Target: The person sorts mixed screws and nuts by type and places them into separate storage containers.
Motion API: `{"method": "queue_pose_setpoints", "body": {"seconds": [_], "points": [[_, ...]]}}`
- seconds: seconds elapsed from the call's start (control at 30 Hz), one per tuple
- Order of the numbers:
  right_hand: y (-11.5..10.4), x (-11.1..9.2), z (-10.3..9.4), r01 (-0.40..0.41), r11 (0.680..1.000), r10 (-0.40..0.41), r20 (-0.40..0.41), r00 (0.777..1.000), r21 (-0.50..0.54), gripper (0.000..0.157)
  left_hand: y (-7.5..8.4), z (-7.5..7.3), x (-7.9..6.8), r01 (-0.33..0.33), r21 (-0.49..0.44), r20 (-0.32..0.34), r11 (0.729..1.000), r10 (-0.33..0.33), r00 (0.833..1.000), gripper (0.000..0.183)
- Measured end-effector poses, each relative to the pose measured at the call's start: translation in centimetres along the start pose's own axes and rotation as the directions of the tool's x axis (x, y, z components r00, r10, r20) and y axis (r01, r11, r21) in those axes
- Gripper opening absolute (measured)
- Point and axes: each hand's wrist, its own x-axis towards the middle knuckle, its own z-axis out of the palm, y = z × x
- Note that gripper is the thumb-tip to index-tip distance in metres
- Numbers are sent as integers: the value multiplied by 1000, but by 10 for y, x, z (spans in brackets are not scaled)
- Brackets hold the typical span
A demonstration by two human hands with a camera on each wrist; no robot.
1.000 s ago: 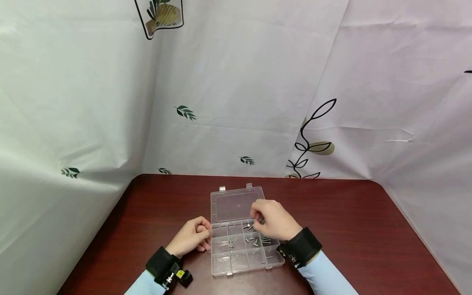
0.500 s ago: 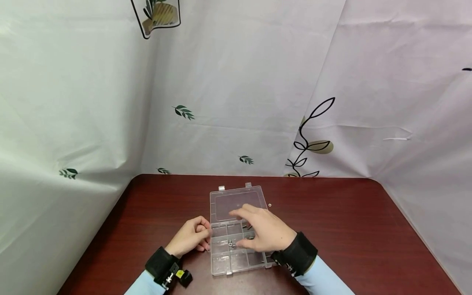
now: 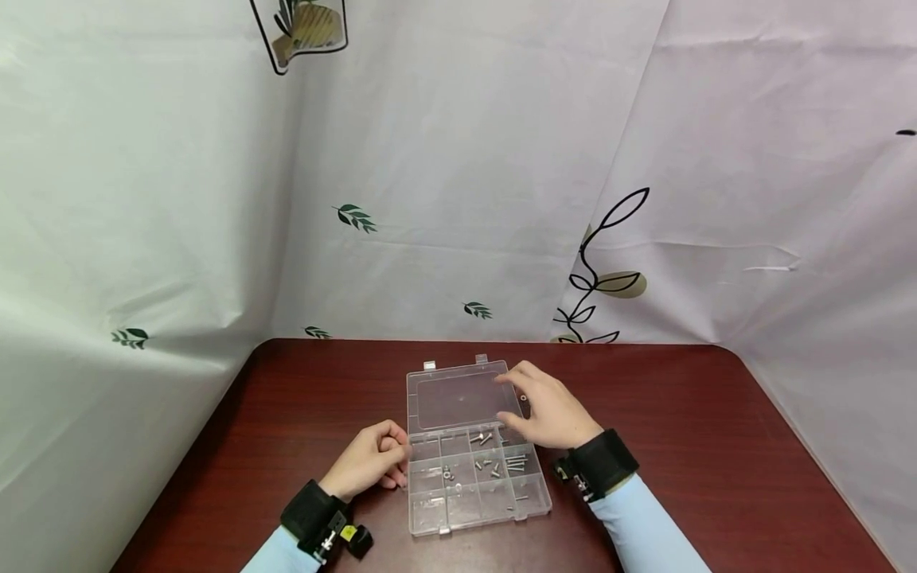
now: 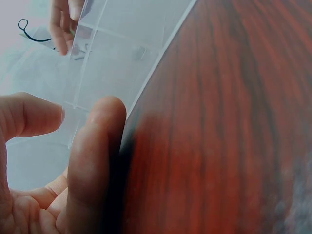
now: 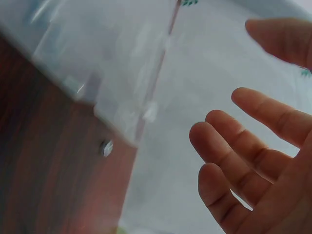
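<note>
A clear plastic compartment box [image 3: 462, 521] lies on the table with its lid [image 3: 447, 402] folded back. Screws [image 3: 516, 463] and other small metal parts [image 3: 448, 474] sit in several of its compartments. My left hand [image 3: 367, 460] rests at the box's left side, fingers loosely bent by the edge; in the left wrist view its fingertips [image 4: 105, 109] are close against the clear wall. My right hand [image 3: 548, 406] hovers over the right edge of the lid, thumb and fingers spread with nothing between them. Just beyond it, a small nut [image 3: 524, 398] lies on the table, also visible in the right wrist view.
The dark red wooden table [image 3: 322, 382] extends around the box on all sides. Behind it hangs a pale cloth [image 3: 430, 159] printed with leaves. Both wrists wear black straps [image 3: 602, 463] with small cameras.
My right hand, first with bent fingers over the box, opened and swung left across the compartments, then moved back right and away. The nut came into view beside the lid. My left hand stayed put.
</note>
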Motion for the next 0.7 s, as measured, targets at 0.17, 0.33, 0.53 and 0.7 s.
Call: {"method": "queue_pose_setpoints", "body": {"seconds": [0.17, 0.33, 0.53, 0.7], "points": [[17, -3, 4, -38, 997, 38, -8, 999, -61, 37, -1, 0, 0, 1, -1, 0, 1000, -1, 1000, 30], [26, -6, 9, -69, 992, 69, 3, 998, -101, 28, -2, 0, 1, 0, -2, 2, 1000, 0, 1000, 30], [33, -9, 15, -42, 984, 47, 27, 999, -171, 26, -2, 0, 1, -2, 0, 1, 1000, 2, 1000, 30], [36, -10, 17, -24, 977, 37, 57, 998, -212, 23, -1, 0, 0, -4, 3, 0, 1000, 4, 1000, 30]]}}
